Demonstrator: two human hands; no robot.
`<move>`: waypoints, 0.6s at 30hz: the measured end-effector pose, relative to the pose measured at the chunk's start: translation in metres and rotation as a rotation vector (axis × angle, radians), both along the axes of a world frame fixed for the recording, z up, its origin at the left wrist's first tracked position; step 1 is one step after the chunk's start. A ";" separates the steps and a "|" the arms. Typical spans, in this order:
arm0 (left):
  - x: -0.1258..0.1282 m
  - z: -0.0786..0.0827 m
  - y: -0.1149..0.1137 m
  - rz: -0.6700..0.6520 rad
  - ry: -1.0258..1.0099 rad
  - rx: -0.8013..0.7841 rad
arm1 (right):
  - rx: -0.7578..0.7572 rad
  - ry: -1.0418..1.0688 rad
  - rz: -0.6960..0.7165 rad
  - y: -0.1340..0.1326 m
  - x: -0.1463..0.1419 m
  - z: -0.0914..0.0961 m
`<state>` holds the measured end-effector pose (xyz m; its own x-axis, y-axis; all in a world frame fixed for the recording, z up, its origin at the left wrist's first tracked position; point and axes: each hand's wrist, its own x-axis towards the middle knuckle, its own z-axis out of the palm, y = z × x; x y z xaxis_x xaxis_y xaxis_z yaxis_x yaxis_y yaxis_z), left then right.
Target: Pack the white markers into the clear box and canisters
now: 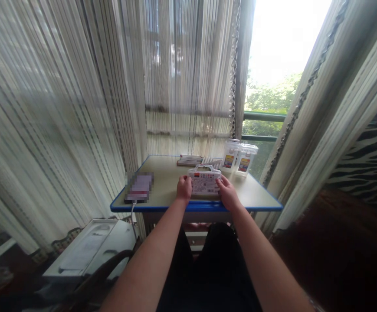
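Case, white, flat, rectangular, plastic, with moulded carry handle (204, 183): one, between the two hands, handle uppermost; whether its base touches the table cannot be told.

Hands: two. Left hand (184, 189), fingers bent, grips the case's left edge; right hand (227, 191) grips its right edge.

Cases, clear plastic, upright, with coloured labels (244, 164): two, side by side, beyond the right hand.

Pens, slim, pale-barrelled, dark-tipped (190, 160): one group, beyond the left hand; too small to count. Pale ribbed item (214, 163): one, between pens and clear cases, partly hidden by the white case.

Phone-like device, pixelated (139, 188): one, left of the left hand, white cable (132, 221) attached.

Table, pale top, blue edging (165, 184): one, under the hands.

Box, white, open-topped in appearance (87, 247): one, below and left of the left hand.

Markings: the white case bears a red block, small print and a barcode; the clear cases' labels show yellow. Wording illegible.
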<state>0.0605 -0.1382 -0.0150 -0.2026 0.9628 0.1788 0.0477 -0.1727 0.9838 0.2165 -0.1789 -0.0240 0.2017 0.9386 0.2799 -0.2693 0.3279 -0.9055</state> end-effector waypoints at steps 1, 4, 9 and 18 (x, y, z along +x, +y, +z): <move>0.000 -0.001 0.001 -0.002 -0.004 0.002 | -0.001 -0.009 -0.005 -0.001 0.000 0.001; 0.000 -0.001 0.001 -0.012 -0.015 0.001 | -0.010 -0.022 -0.015 -0.002 0.000 0.002; 0.000 -0.001 0.001 -0.018 -0.019 -0.011 | -0.013 -0.015 -0.012 -0.003 0.000 0.002; -0.003 0.008 -0.015 -0.313 -0.299 -0.017 | -0.050 0.030 -0.032 0.009 0.004 0.000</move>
<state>0.0572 -0.1527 -0.0067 0.0595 0.9884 0.1400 -0.2920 -0.1169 0.9492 0.2203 -0.1701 -0.0236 0.2397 0.9441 0.2263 -0.2869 0.2916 -0.9125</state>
